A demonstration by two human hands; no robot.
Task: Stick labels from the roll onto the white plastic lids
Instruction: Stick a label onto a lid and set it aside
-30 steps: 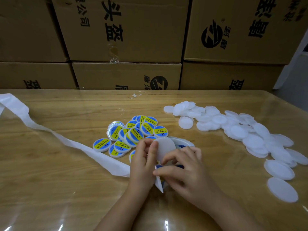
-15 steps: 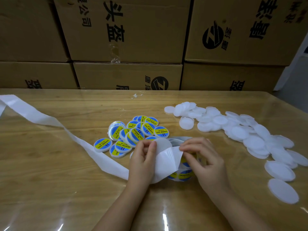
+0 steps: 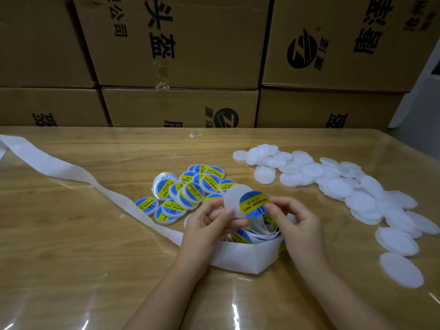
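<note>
Left hand (image 3: 209, 222) fingers pinch a white lid (image 3: 234, 202); right hand (image 3: 297, 220) fingers pinch a blue-yellow label (image 3: 254, 204) overlapping its right edge

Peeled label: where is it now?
Head view, centre: the label is pinched by the right hand, overlapping the right edge of the white lid the left hand holds, just nearside of the labelled lids.

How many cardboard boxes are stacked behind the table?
6 cardboard boxes: upper row left, middle, right; lower row left, middle, right. More may hide behind.
</note>
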